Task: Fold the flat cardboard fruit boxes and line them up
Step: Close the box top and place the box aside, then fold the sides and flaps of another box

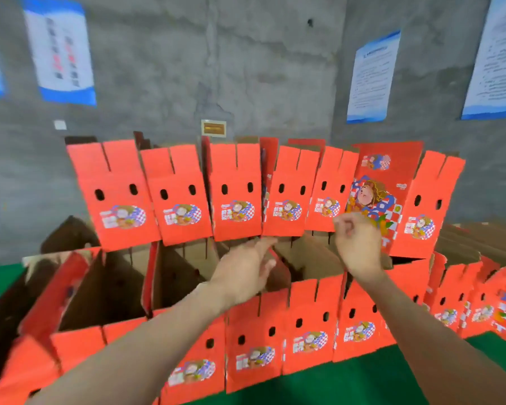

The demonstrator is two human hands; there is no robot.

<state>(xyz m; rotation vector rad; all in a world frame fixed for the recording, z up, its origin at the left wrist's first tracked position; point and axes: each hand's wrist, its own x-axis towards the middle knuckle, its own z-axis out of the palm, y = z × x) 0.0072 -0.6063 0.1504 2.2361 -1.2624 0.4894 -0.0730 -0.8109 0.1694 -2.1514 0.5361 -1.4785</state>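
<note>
These boxes (pixel 235 197) look light, stiff and easily creased, best held by the side walls. My left hand (pixel 246 270) lies straight-fingered; my right hand (pixel 357 244) curls, seemingly empty.

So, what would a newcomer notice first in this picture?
The red boxes: one row along the grey wall, a second row nearer, on a green surface. Then two hands in the middle: the left hand open, the right hand curled before a box showing its big picture.

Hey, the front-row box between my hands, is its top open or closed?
Open: the box has top flaps standing upright, and its brown inside is showing.
</note>
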